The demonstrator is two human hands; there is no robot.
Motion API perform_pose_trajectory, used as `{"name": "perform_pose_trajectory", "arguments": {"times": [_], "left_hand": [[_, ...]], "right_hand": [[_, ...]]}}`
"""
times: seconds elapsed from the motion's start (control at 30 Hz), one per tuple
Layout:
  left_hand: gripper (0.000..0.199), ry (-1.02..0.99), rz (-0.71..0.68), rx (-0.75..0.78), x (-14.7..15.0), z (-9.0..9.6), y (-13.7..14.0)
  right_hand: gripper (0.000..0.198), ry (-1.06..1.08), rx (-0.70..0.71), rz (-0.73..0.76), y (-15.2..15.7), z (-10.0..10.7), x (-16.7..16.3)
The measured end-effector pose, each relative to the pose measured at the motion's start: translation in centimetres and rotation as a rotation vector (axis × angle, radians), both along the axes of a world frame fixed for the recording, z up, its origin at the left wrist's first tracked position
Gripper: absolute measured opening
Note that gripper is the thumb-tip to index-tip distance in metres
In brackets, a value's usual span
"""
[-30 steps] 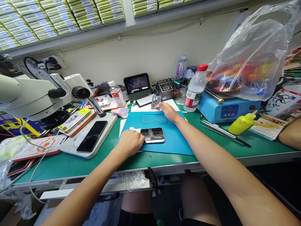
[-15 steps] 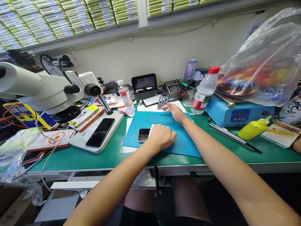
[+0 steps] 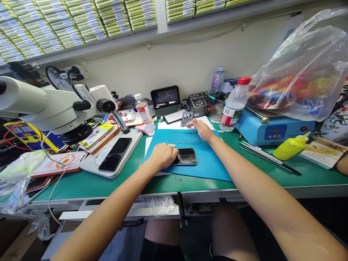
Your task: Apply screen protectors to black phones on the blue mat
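A phone (image 3: 188, 156) lies face up on a blue mat (image 3: 209, 167), its dark glass showing reflected streaks. My left hand (image 3: 164, 156) is closed at the phone's left end and covers that part. A bit of white wipe (image 3: 172, 145) shows at its knuckles; the rest is hidden under the fingers. Resting at the mat's far edge, my right hand (image 3: 203, 131) has its fingers extended to the left and holds nothing I can see. Just beyond its fingertips stands a grey slotted piece (image 3: 187, 117). A thin rectangular outline (image 3: 185, 138) shows on the mat between the hands.
A microscope (image 3: 81, 105) stands at left, with another dark phone (image 3: 115, 154) on its white base (image 3: 137, 138). At right are a red-capped bottle (image 3: 235, 105), a blue heating unit (image 3: 261, 127), tweezers (image 3: 272, 159) and a yellow squeeze bottle (image 3: 290, 146). A small screen (image 3: 166, 98) stands behind.
My left hand has slid left with the white wipe, from the phone's right part to its left end, uncovering the right part of the glass. My right hand keeps its place.
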State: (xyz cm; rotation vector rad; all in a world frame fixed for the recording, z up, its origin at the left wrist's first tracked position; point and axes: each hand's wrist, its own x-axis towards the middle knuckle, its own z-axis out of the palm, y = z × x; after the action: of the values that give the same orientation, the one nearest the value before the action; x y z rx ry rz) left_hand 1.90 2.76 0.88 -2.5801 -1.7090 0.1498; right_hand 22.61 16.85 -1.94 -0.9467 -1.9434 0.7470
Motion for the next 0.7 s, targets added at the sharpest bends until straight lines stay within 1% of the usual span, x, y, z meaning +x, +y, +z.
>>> {"name": "perform_pose_trajectory", "arguments": {"times": [0.07,0.13,0.3,0.4,0.53,0.63,0.7], "left_hand": [[0.04,0.02,0.046,0.004,-1.2,-0.1,-0.6],[0.043,0.03,0.092,0.014,-1.7,-0.1,-1.3],[0.047,0.026,0.164,0.042,-1.1,0.1,-3.2],[0.046,0.02,0.161,0.04,-0.4,0.2,-3.9],[0.045,0.007,0.141,0.039,0.6,-0.1,-4.1],[0.045,-0.014,0.103,0.044,1.8,-0.3,-3.9],[0.045,-0.034,0.053,0.045,3.1,-0.5,-3.7]], "right_hand": [[0.085,-0.009,-0.004,0.003,-0.1,0.1,0.0],[0.087,-0.014,-0.006,0.003,-0.2,0.2,0.0],[0.088,-0.016,-0.011,0.005,-0.7,0.5,0.0],[0.088,-0.016,-0.015,-0.004,-0.8,0.6,0.0],[0.089,-0.016,0.0,0.004,-0.9,0.7,-0.1],[0.089,-0.013,0.001,0.003,-0.9,0.7,-0.1],[0.089,-0.011,0.001,0.002,-1.0,0.7,-0.1]]}}
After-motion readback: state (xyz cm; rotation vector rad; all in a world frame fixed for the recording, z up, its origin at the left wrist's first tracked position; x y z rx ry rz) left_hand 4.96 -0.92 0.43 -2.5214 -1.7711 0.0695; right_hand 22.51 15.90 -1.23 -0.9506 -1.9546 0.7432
